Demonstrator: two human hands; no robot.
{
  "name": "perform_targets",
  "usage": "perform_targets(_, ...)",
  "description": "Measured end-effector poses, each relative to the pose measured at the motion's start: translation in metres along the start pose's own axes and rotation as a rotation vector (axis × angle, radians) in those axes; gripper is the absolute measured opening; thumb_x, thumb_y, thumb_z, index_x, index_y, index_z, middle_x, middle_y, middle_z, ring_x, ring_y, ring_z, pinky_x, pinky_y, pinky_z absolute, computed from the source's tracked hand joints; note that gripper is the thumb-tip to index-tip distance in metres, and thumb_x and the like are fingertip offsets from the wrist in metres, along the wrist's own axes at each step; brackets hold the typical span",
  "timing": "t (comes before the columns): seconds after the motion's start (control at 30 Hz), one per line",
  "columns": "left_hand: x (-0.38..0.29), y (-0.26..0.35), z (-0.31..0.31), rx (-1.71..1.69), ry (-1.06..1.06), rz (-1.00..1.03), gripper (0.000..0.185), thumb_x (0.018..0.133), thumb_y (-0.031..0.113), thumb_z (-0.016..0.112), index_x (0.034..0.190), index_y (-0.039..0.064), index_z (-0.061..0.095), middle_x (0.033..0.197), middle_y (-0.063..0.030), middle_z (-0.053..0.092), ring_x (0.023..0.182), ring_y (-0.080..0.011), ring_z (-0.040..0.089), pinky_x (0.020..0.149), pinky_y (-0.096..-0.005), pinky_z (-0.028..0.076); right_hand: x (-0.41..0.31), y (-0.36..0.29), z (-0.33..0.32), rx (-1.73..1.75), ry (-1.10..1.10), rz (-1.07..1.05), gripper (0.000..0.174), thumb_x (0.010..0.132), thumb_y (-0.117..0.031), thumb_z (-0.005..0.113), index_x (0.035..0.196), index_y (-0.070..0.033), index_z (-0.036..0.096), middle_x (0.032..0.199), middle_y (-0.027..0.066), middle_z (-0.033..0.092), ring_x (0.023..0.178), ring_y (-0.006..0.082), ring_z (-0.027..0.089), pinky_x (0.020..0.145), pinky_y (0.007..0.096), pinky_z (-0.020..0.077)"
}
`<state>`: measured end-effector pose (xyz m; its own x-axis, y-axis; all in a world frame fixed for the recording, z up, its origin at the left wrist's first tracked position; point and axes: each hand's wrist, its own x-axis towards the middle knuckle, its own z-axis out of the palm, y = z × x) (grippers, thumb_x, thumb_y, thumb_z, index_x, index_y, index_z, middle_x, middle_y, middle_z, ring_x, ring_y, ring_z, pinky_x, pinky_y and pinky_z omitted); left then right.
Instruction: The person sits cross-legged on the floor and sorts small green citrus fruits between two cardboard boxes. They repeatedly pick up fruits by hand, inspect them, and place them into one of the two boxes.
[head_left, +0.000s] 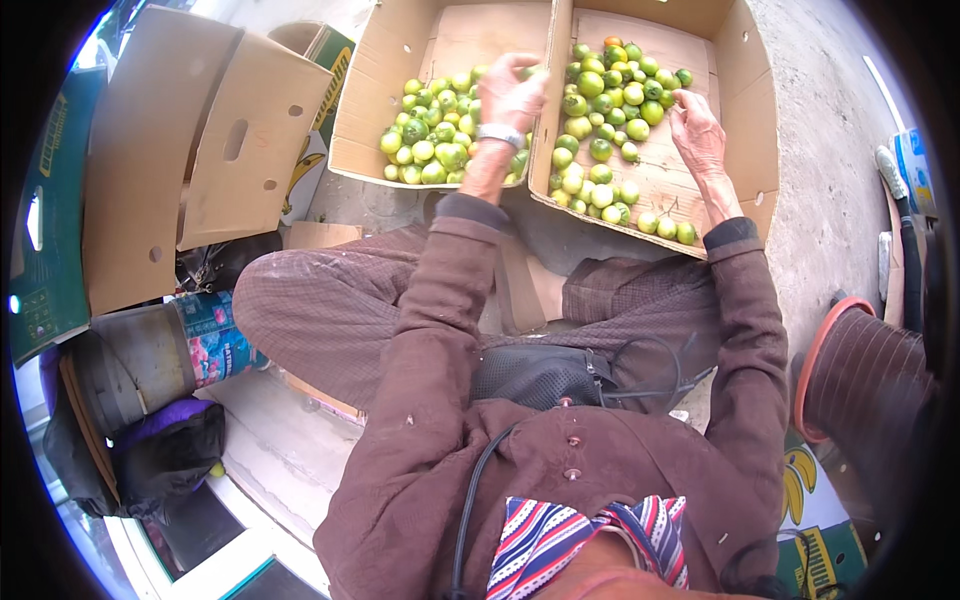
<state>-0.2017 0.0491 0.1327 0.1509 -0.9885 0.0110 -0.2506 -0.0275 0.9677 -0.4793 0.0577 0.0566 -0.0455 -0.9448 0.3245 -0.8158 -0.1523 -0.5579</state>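
Note:
Two cardboard boxes lie side by side before me, each with green tomatoes in it. Over the left box (360, 142), near the shared wall, is my left hand (514, 94), blurred, with a band on its wrist and fingers curled. Something green shows behind those fingers; whether they hold it is unclear. Below that hand is a heap of green tomatoes (427, 135). Inside the right box (739, 97), my right hand (697, 131) has its bent fingertips at the edge of a looser group of tomatoes (637, 97). Its grip is hidden. One tomato (613, 42) at the far end is orange.
Tall cardboard pieces (232, 150) stand at the left, above a grey bucket (135, 360) and a black bag (172, 457). To my right is a brown ribbed container (862, 375) with an orange rim. My crossed legs (337, 292) are close to the boxes on the concrete floor (825, 150).

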Motion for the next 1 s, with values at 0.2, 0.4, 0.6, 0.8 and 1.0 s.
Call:
perform_targets(0.2, 0.022, -0.051, -0.076, 0.696, -0.038, -0.141, 0.042, 0.072, 0.02, 0.078, 0.107, 0.001, 0.065, 0.088, -0.0144, 0.07, 0.071, -0.0181, 0.068, 0.058, -0.0295, 0.056, -0.003, 0.003, 0.007, 0.01, -0.033, -0.023, 0.021, 0.088, -0.019, 0.054, 0.108, -0.015, 0.06, 0.108, 0.0093, 0.063, 0.095, 0.0322, 0.063, 0.08, 0.0436, 0.0503)
perform_targets(0.4, 0.008, -0.036, -0.05, 0.823, 0.08, 0.119, 0.046, 0.072, 0.027, 0.071, 0.112, 0.005, 0.064, 0.105, -0.0192, 0.067, 0.099, -0.033, 0.063, 0.086, -0.0401, 0.05, -0.007, 0.012, 0.004, -0.032, -0.087, -0.043, 0.022, 0.087, -0.019, 0.057, 0.106, -0.011, 0.063, 0.092, 0.0133, 0.068, 0.089, 0.0323, 0.065, 0.078, 0.0408, 0.0512)
perform_targets(0.6, 0.004, -0.001, 0.043, 0.58, 0.071, 0.668, 0.028, 0.078, 0.016, 0.067, 0.105, 0.008, 0.066, 0.095, -0.0135, 0.066, 0.089, -0.028, 0.062, 0.084, -0.0379, 0.05, -0.043, 0.022, -0.004, 0.459, -0.381, 0.217, 0.033, 0.09, -0.027, 0.056, 0.117, -0.009, 0.059, 0.107, 0.0116, 0.063, 0.099, 0.0265, 0.061, 0.087, 0.0382, 0.0471)
perform_targets(0.8, -0.001, -0.055, 0.097, 0.579, -0.121, 0.513, 0.027, 0.078, 0.014, 0.066, 0.104, 0.009, 0.065, 0.099, -0.0146, 0.063, 0.096, -0.0295, 0.061, 0.087, -0.0378, 0.049, -0.063, -0.003, -0.014, 1.061, -0.626, 0.649, 0.045, 0.092, -0.035, 0.056, 0.128, -0.008, 0.055, 0.123, 0.0098, 0.059, 0.109, 0.0207, 0.056, 0.095, 0.0356, 0.043)
perform_targets(1.0, -0.011, -0.05, 0.107, 0.613, -0.313, 0.409, 0.029, 0.081, 0.022, 0.057, 0.108, 0.011, 0.061, 0.1, -0.0182, 0.06, 0.097, -0.035, 0.06, 0.087, -0.0433, 0.048, -0.057, -0.012, 0.017, 0.251, -1.014, 0.002, 0.046, 0.081, -0.023, 0.066, 0.124, -0.006, 0.058, 0.119, 0.0128, 0.06, 0.109, 0.0241, 0.057, 0.09, 0.0386, 0.0463)
